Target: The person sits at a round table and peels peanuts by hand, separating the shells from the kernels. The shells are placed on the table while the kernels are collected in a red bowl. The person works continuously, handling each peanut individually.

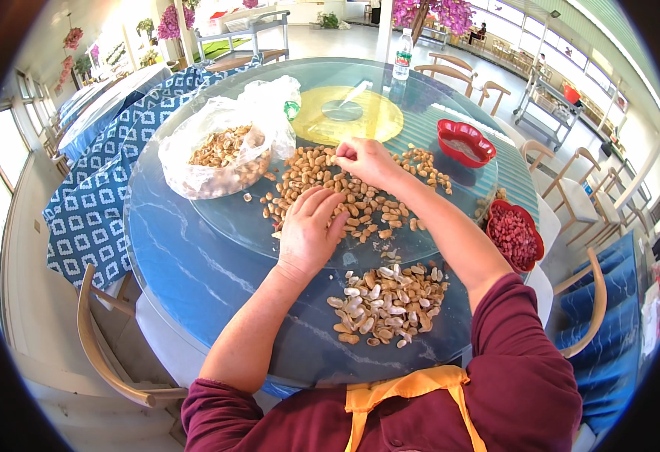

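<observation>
A heap of unshelled peanuts point(358, 195) is spread over the round glass turntable point(233, 220). My left hand point(311, 223) lies palm down on the near left side of the heap, fingers slightly apart. Farther back, my right hand point(368, 162) reaches into the heap with its fingers bent and the tips among the peanuts; whether it grips one is hard to see. Closer to me is a pile of split peanut shells point(389, 305) on the blue marble-patterned tabletop point(194, 271). On the right, a red bowl point(540, 248) holds reddish shelled peanut kernels point(511, 234).
Left of the heap stands a clear plastic bag point(180, 175) with shells in it. A red flower-shaped dish point(465, 143) sits at the back right, and a water bottle point(403, 56) stands on the far side. Wooden chairs point(89, 339) flank the table.
</observation>
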### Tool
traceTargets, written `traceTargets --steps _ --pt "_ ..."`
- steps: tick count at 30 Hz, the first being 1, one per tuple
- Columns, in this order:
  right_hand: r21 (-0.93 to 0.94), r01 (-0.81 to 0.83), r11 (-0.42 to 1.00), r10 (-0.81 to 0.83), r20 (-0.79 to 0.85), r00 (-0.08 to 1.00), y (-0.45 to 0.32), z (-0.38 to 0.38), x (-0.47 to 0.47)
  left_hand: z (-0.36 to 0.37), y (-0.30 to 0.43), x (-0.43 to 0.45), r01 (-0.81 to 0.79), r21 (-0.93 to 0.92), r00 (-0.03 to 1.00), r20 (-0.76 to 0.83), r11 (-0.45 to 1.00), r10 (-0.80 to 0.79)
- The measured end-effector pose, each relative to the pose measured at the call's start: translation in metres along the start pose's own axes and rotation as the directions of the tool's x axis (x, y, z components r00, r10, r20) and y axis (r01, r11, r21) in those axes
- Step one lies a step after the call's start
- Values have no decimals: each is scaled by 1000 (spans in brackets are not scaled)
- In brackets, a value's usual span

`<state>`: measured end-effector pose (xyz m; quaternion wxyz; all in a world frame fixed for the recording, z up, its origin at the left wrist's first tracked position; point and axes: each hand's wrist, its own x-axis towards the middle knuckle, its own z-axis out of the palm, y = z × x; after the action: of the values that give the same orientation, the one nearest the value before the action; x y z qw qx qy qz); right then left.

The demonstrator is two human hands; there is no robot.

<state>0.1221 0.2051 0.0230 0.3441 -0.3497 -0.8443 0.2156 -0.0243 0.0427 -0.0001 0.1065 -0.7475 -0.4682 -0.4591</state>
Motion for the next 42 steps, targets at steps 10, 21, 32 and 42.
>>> traceTargets --steps 10,21,32,42 --pt "165 216 962 -214 -33 976 -68 -33 -104 -14 13 5 675 -613 737 545 410 -400" --pt "436 277 856 -201 -213 956 -73 -29 -143 -10 33 -5 747 -624 594 781 -229 -191" --pt "152 376 914 -345 -199 917 -62 -33 -142 -7 42 -9 814 -512 580 734 274 -352" --pt "244 366 898 -328 -184 927 -66 -37 -146 -12 46 -2 854 -497 520 798 156 -305"
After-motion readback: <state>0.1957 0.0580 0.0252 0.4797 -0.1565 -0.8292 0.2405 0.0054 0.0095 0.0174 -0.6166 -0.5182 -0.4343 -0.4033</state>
